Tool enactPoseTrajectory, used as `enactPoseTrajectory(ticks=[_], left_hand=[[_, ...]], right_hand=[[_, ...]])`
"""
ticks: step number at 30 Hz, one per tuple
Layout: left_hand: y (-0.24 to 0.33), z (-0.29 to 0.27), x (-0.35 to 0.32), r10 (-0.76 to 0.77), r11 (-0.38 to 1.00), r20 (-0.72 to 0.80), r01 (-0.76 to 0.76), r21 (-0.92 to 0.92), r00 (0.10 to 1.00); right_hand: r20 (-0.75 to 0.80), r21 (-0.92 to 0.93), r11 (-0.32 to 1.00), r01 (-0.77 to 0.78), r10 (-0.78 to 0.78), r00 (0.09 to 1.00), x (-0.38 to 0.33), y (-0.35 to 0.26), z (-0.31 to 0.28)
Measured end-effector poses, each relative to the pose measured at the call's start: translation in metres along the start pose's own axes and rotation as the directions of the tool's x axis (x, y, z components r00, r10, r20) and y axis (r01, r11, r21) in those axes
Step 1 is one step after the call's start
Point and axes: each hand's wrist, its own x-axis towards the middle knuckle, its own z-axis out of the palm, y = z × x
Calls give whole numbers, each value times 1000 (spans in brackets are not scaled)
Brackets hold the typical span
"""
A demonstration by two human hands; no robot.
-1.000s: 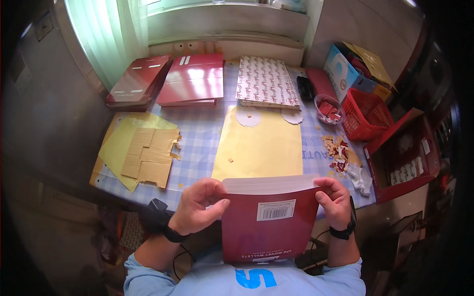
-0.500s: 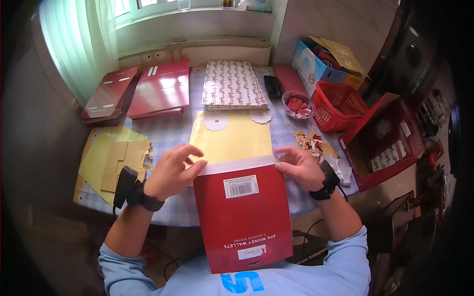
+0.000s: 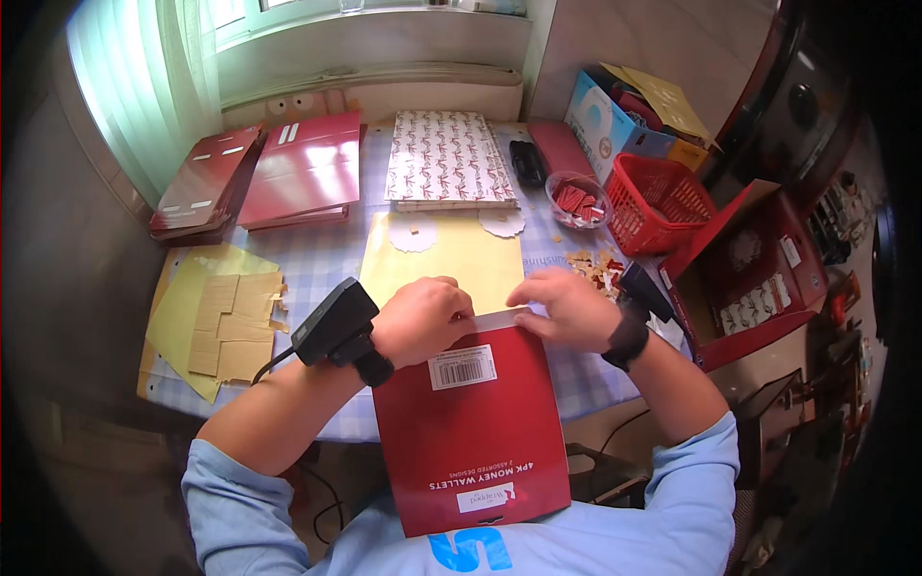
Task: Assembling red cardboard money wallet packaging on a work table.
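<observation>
A flat red packet with a barcode label lies against the table's near edge and over my lap, its printing upside down to me. Along its far edge runs a pale, translucent strip. At the strip's left part my left hand is closed, fingers curled; whatever they grip is hidden. My right hand is at the strip's right part, thumb on or close to it. Its bent fingers stay apart from the thumb, above the yellow sheet. Both wrists wear dark strapped devices.
Stacks of red folders stand far left, beside patterned white cards. Cardboard pieces lie at left. To the right are a tub of red pieces, a red basket, paper scraps and an open red box.
My left hand has moved right onto the strip, and its fingers have curled in. My right hand has shifted left from the packet's corner. The packet has barely moved.
</observation>
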Motion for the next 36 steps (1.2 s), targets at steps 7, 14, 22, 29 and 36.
enactPoseTrajectory(ticks=[7, 14, 22, 29, 36], left_hand=[[-9, 5, -11, 88, 996, -33, -87, 8, 996], [-18, 0, -35, 291, 912, 47, -292, 287, 956], [-25, -20, -53, 279, 923, 85, -292, 252, 957], [-27, -28, -59, 60, 998, 145, -54, -43, 988], [-26, -19, -74, 325, 886, 84, -334, 321, 942]], right_hand=[[153, -330, 930, 161, -115, 981, 20, -21, 14], [53, -473, 846, 245, -251, 967, 8, -36, 32], [185, -556, 751, 355, -305, 934, 6, -46, 26], [129, -337, 907, 254, -223, 966, 19, -42, 31], [236, -484, 767, 422, -350, 907, 18, -56, 32]])
